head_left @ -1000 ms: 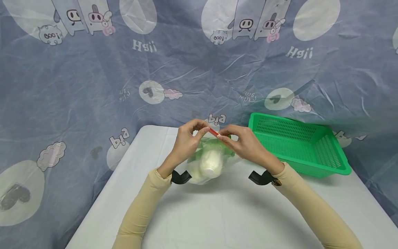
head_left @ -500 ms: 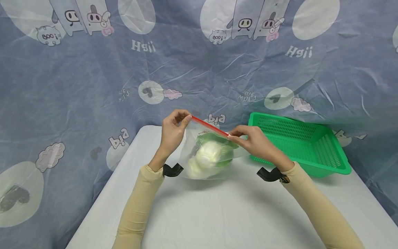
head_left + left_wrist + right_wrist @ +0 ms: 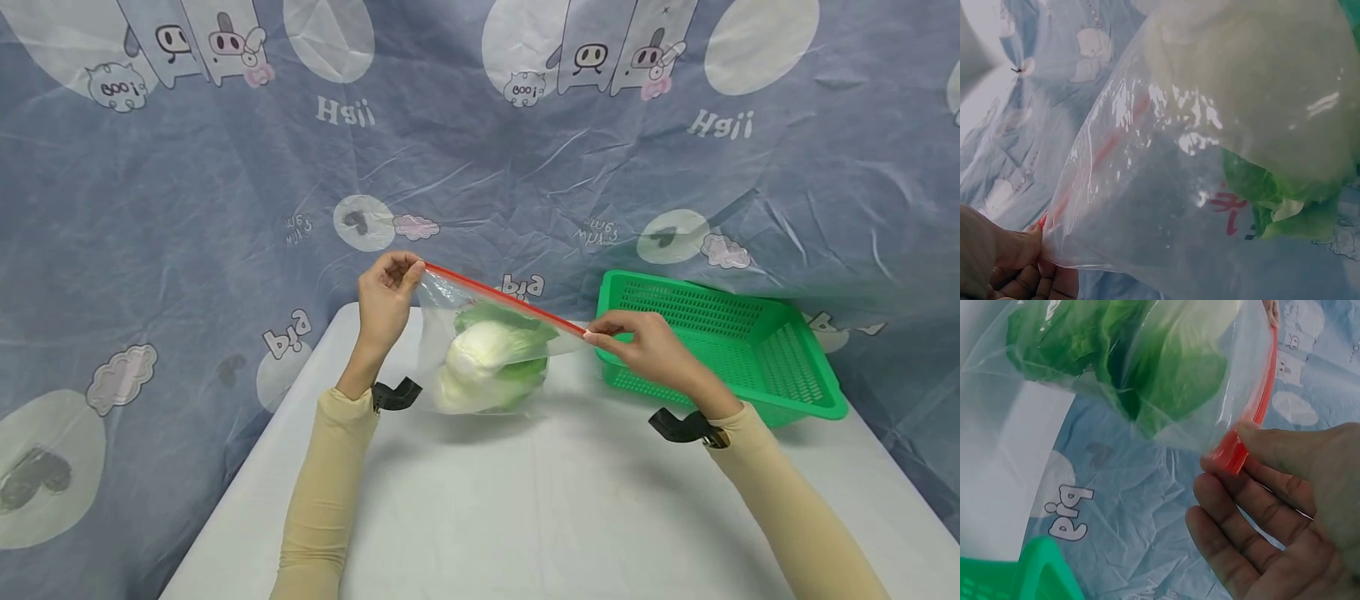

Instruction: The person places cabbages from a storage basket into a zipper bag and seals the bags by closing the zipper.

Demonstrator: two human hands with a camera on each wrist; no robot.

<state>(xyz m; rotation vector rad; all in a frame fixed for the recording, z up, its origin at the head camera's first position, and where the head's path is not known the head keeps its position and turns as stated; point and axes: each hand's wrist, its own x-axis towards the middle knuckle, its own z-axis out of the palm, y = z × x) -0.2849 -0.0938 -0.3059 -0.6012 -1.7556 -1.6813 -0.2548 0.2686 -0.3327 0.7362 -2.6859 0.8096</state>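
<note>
A clear zip bag [image 3: 435, 333] with a red zip strip [image 3: 510, 301] along its top edge hangs between the hands. Inside it lies a leafy vegetable with a pale base and green leaves [image 3: 480, 358], seemingly a head of lettuce or cabbage. The left hand [image 3: 384, 300] pinches the strip's upper left end. At the lower right end, the right hand [image 3: 645, 346] pinches the strip between thumb and forefinger. In the right wrist view the thumb [image 3: 1279, 447] presses on the red strip, the other fingers spread below. Red print [image 3: 1229, 209] shows on the bag in the left wrist view.
A green perforated basket [image 3: 813, 400] stands at the right back of the white table [image 3: 480, 517]. Behind the table hangs a blue-grey patterned cloth [image 3: 480, 167]. Each wrist carries a black camera mount [image 3: 397, 394].
The hands have moved apart, left hand up and leftward, right hand rightward along the strip. More of the red strip shows, now straight and taut. The bag with the vegetable has shifted left.
</note>
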